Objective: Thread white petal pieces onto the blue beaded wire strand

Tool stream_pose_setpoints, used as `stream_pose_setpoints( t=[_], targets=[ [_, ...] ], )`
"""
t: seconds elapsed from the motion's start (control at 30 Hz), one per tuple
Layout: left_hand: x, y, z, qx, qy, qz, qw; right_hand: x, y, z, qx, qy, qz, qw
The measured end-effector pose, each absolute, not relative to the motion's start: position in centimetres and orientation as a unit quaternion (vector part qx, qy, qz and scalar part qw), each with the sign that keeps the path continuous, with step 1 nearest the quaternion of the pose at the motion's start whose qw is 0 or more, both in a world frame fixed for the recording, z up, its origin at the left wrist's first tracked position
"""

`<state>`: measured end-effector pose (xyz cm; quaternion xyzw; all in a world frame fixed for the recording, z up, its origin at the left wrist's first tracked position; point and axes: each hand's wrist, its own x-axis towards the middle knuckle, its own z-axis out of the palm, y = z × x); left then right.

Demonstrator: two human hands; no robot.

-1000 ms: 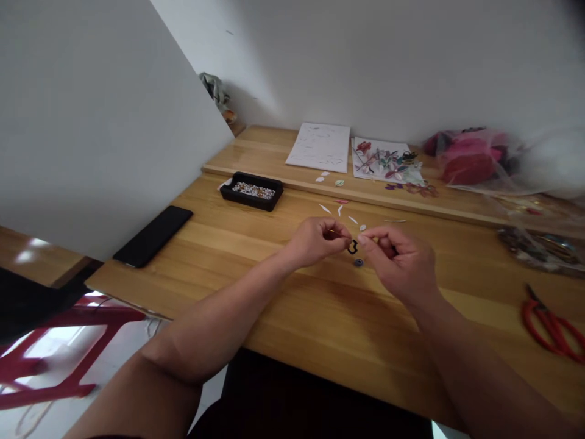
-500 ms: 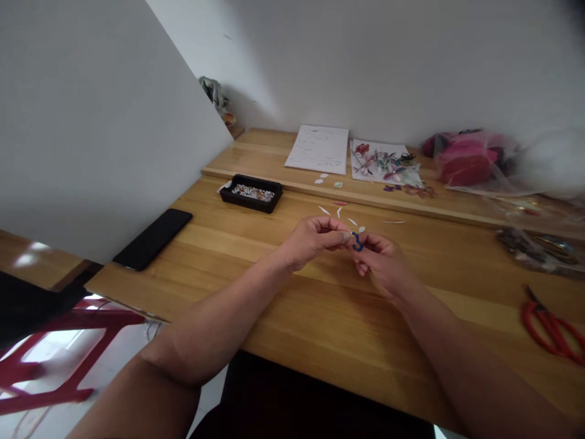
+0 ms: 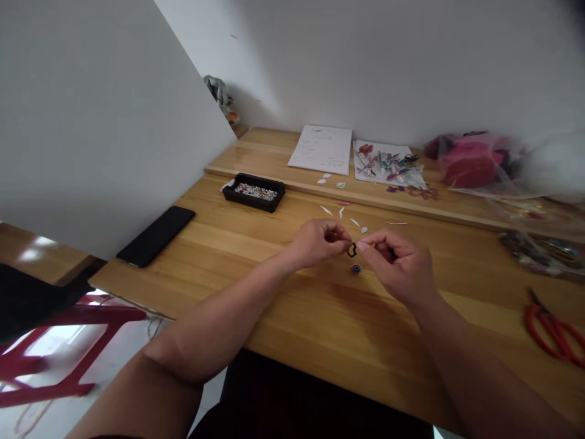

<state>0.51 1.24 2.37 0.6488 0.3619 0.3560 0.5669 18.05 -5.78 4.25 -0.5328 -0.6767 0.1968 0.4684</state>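
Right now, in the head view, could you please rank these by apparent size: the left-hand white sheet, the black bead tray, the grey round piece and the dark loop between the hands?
1. Left-hand white sheet
2. Black bead tray
3. Grey round piece and dark loop: too alike to rank.

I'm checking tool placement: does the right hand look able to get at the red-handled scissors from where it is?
Probably yes: the red-handled scissors lie uncovered to the right of the right hand, with nothing visible blocking the way, though it seems busy at the small dark piece.
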Motion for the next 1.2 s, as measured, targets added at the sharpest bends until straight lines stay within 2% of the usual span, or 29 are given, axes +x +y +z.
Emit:
stream_pose_setpoints(
  t=[0.17, 0.33, 0.47, 0.63, 0.77, 0.87, 1.03, 1.2],
  targets=[
    [0.4, 0.5, 3.1, 0.631, 0.282, 0.307, 0.654, 18.9, -5.0, 4.0, -0.539, -0.650, 0.222, 0.489],
    [0.1, 0.8, 3.0, 0.562, 0.246, 0.322, 0.721, 18.9, -3.7, 2.8, -0.533, -0.567, 0.380, 0.500],
    [0.3, 1.1, 2.6, 0.520, 0.251, 0.385, 0.720, 18.0, -3.6, 2.2, -0.503, -0.462, 0.528, 0.504],
    [0.5, 1.5, 2.4, 0.498, 0.268, 0.445, 0.694, 17.2, -4.3, 2.5, -0.503, -0.450, 0.566, 0.473],
    [0.4, 1.7, 2.4, 0.514, 0.306, 0.468, 0.651, 17.3, -4.6, 3.0, -0.508, -0.501, 0.534, 0.454],
    [0.4, 1.7, 2.4, 0.538, 0.337, 0.455, 0.624, 17.6, -4.9, 3.6, -0.515, -0.567, 0.442, 0.467],
    [0.4, 1.3, 2.5, 0.558, 0.333, 0.400, 0.647, 18.3, -5.2, 4.4, -0.550, -0.618, 0.270, 0.493],
    [0.5, 0.8, 2.8, 0.572, 0.324, 0.344, 0.671, 18.8, -5.0, 4.5, -0.555, -0.644, 0.202, 0.486]
  ],
)
